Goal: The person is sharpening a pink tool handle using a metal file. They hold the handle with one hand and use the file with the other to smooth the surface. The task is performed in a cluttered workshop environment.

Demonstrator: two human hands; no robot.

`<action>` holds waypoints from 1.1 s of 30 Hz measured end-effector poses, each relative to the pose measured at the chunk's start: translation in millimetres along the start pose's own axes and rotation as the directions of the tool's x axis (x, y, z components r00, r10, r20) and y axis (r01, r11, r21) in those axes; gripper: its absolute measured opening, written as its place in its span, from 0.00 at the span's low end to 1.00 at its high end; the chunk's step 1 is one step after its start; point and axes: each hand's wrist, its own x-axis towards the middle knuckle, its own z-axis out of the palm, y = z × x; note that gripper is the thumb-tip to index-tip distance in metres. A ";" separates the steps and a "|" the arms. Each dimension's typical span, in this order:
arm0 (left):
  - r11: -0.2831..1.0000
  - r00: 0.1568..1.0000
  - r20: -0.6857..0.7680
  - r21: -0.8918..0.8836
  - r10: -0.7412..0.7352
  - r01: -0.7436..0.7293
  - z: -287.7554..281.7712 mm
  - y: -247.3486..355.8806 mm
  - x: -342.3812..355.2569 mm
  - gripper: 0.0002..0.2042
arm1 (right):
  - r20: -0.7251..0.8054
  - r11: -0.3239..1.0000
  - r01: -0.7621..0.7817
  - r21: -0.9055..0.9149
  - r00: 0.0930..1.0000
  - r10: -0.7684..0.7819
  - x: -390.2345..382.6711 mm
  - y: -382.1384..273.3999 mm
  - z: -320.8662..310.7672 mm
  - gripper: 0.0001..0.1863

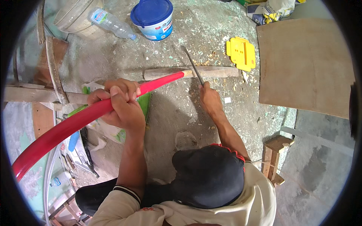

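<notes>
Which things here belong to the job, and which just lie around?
Apparently in use:
red pole in left hand
long metal tool in right hand
wooden strip by pole tip

Seemingly idle:
blue-lidded bucket
plastic bottle
yellow plastic piece
brown board

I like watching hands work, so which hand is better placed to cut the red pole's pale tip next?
Probably the right hand: it grips the long blade, which lies close to the pale tip. The left hand is busy holding the red pole.

Left hand closed, fingers curled; right hand clenched, right forearm slanting inward.
</notes>
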 end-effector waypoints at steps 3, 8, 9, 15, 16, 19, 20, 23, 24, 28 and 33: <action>1.000 0.999 -0.045 0.006 -0.003 0.003 0.1 -1.2 -0.2 0.11 | 0.050 0.991 -0.104 0.079 0.994 0.101 -10.6 -45.9 -39.0 0.17; 1.000 1.000 -0.007 -0.007 0.004 -0.004 1.4 -2.4 0.3 0.11 | 0.061 0.999 -0.039 0.018 0.997 0.037 1.0 -4.2 -6.1 0.17; 1.000 1.000 0.003 0.012 0.000 0.000 -3.3 0.6 -2.2 0.11 | 0.077 0.998 -0.044 0.043 0.996 0.041 -5.4 -18.3 -15.4 0.17; 1.000 1.000 -0.008 -0.028 0.002 -0.002 2.7 -4.8 -0.9 0.10 | 0.051 0.994 -0.106 -0.018 0.993 0.107 -4.5 5.2 -11.1 0.16; 0.999 1.000 -0.002 -0.031 0.005 -0.005 2.5 -4.0 2.8 0.10 | 0.043 0.995 -0.095 -0.039 0.994 0.097 3.3 15.9 -0.8 0.16; 1.000 1.000 -0.022 0.012 -0.004 0.004 -7.4 0.1 -2.8 0.10 | 0.063 0.994 -0.104 0.027 0.993 0.103 -7.2 -29.4 -27.5 0.17; 1.000 0.999 -0.035 0.016 0.000 0.001 -6.3 1.1 -0.2 0.10 | 0.044 0.991 -0.118 0.069 0.992 0.115 -8.5 -37.7 -32.0 0.17; 1.000 0.999 -0.047 -0.002 -0.017 0.017 4.4 -3.3 -1.0 0.10 | 0.030 0.996 -0.088 -0.014 0.996 0.088 -4.3 13.2 2.1 0.17; 1.000 0.999 -0.045 0.014 -0.011 0.011 1.9 -3.1 1.6 0.11 | 0.033 0.998 -0.063 -0.025 0.997 0.064 1.2 9.1 5.2 0.17; 1.000 1.000 -0.003 -0.016 -0.021 0.021 -10.4 0.6 -1.4 0.10 | 0.096 0.993 -0.109 0.041 0.990 0.105 -7.5 -33.5 -28.9 0.17; 0.991 0.993 0.116 -0.127 -0.032 0.047 -17.1 -3.1 1.6 0.09 | 0.142 0.989 -0.127 -0.079 0.980 0.137 5.6 -1.4 -15.1 0.17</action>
